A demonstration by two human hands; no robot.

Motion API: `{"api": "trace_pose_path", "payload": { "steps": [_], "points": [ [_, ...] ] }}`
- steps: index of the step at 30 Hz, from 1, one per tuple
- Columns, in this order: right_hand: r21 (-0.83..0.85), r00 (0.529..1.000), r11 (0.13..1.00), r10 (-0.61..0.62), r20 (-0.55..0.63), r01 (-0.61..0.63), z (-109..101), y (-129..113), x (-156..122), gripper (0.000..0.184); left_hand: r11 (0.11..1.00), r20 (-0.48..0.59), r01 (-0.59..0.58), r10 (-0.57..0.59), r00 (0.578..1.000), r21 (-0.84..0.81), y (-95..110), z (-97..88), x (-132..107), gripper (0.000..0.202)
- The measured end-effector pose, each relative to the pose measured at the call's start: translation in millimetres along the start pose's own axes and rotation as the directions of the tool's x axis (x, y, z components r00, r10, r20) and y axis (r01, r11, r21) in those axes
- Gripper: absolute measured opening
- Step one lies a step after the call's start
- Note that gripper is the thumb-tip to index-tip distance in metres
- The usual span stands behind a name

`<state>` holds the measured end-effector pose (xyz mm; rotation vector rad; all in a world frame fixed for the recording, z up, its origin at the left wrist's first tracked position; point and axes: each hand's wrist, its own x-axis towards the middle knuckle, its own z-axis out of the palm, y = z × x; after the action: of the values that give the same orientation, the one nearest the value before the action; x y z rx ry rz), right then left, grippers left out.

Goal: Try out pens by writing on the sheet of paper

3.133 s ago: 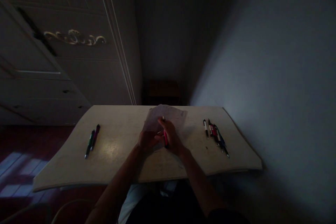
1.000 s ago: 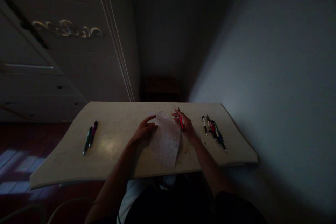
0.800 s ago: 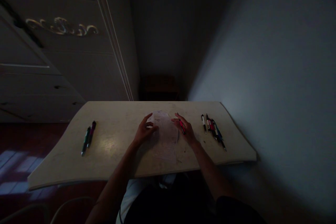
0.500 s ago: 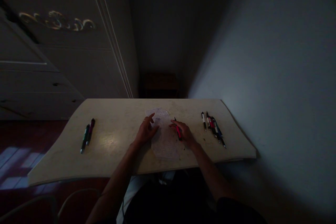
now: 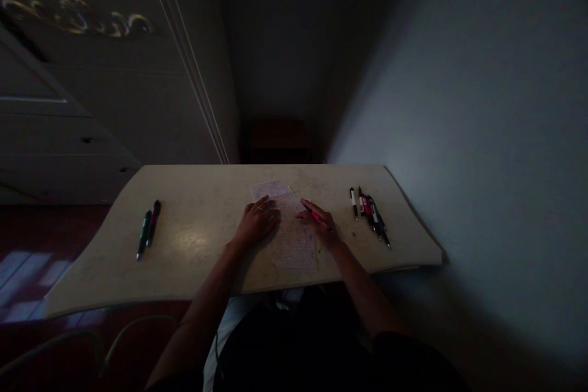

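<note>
A written sheet of paper (image 5: 290, 234) lies flat in the middle of the pale table (image 5: 202, 233). My left hand (image 5: 256, 224) rests on the sheet's left side with its fingers flat. My right hand (image 5: 320, 225) sits at the sheet's right edge and grips a pink pen (image 5: 316, 216), which points up and left toward the paper. The room is dim.
Two pens (image 5: 147, 231) lie side by side at the table's left. Several pens (image 5: 369, 213) lie in a row at its right. A white wall stands close on the right, a panelled cabinet door (image 5: 110, 86) behind on the left. A chair back (image 5: 114, 343) shows below left.
The sheet, held up and turned earlier, now lies flat on the table. My left hand pressed down on it. My right hand, still with the pink pen, came in to the sheet's right edge.
</note>
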<state>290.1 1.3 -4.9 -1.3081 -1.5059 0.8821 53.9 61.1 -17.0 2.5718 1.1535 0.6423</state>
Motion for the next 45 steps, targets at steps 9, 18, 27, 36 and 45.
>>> {"api": "trace_pose_path", "payload": {
  "steps": [9, 18, 27, 36, 45],
  "points": [
    [-0.124, 0.997, 0.992, 0.017, 0.071, -0.008, 21.7, -18.4, -1.5, 0.029, 0.999, -0.014, 0.033, -0.033, 0.999, 0.022, 9.4, 0.4, -4.6, 0.03],
    [-0.193, 0.996, 0.981, 0.027, 0.087, -0.01, 30.8, -22.1, 1.5, 0.014, 0.998, -0.011, 0.03, -0.03, 0.999, 0.046, 7.3, 3.0, -5.9, 0.032],
    [-0.203, 0.995, 0.979, 0.035, 0.095, -0.016, 28.7, -21.1, 0.3, 0.014, 0.999, 0.009, 0.042, -0.042, 0.999, 0.027, 5.9, -0.1, -5.1, 0.032],
    [-0.172, 0.996, 0.985, 0.022, 0.085, -0.007, 27.3, -17.6, -1.4, 0.015, 0.999, -0.004, 0.036, -0.036, 0.999, 0.025, 3.8, 3.3, -5.8, 0.033],
    [-0.193, 0.989, 0.979, -0.037, 0.141, 0.064, 23.9, -19.4, -5.2, 0.017, 0.999, -0.002, 0.051, -0.051, 0.999, -0.003, 5.3, 1.0, -5.7, 0.032]
  ]
}}
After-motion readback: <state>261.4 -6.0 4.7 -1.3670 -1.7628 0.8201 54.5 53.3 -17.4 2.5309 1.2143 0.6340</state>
